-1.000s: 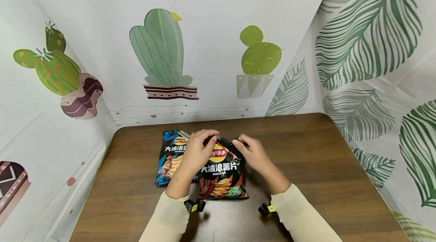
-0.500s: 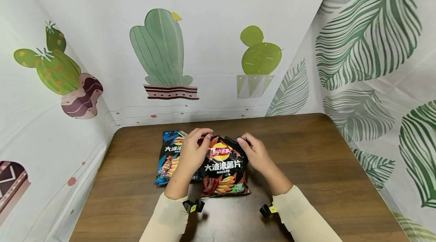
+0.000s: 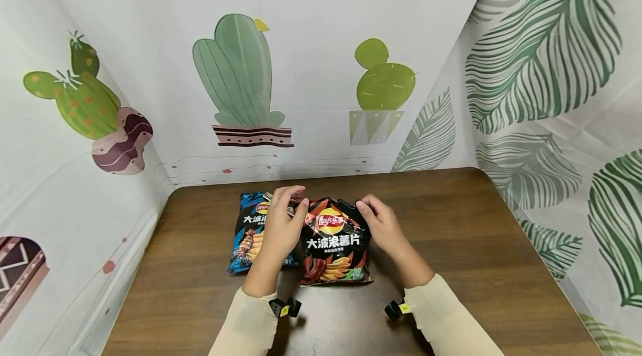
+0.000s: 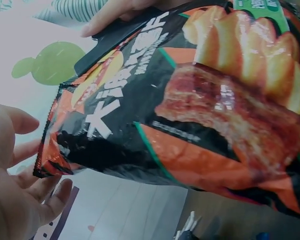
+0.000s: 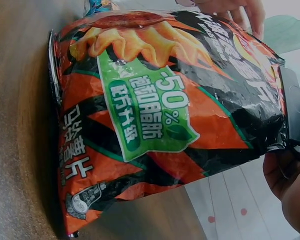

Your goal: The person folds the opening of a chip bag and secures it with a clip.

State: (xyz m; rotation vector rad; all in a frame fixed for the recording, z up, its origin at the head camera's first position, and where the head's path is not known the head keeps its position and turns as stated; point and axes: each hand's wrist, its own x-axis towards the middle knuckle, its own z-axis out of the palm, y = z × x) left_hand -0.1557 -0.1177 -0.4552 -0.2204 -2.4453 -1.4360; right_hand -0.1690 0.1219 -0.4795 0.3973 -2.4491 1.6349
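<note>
A black and orange bag of potato chips (image 3: pixel 335 244) stands propped on the table in front of me, its face toward me. A black bag clip (image 4: pixel 110 45) sits along its top edge toward the right corner. My right hand (image 3: pixel 383 225) pinches the clip's right end, with the thumb on the near side. My left hand (image 3: pixel 283 222) is at the bag's top left corner, fingers spread and slightly bent. In the left wrist view its fingers lie behind the corner, and the thumb (image 4: pixel 22 120) is apart from the bag.
A blue bag of potato chips (image 3: pixel 246 239) lies on the brown wooden table (image 3: pixel 461 233) to the left, partly behind my left arm. A pale ridged strip (image 3: pixel 268 196) shows at its top. A white cloth printed with cacti (image 3: pixel 321 66) hangs behind the table.
My left hand moves left from the clip area to the bag's left corner, and its fingers loosen. The right hand shifts slightly right and up with the bag and clip.
</note>
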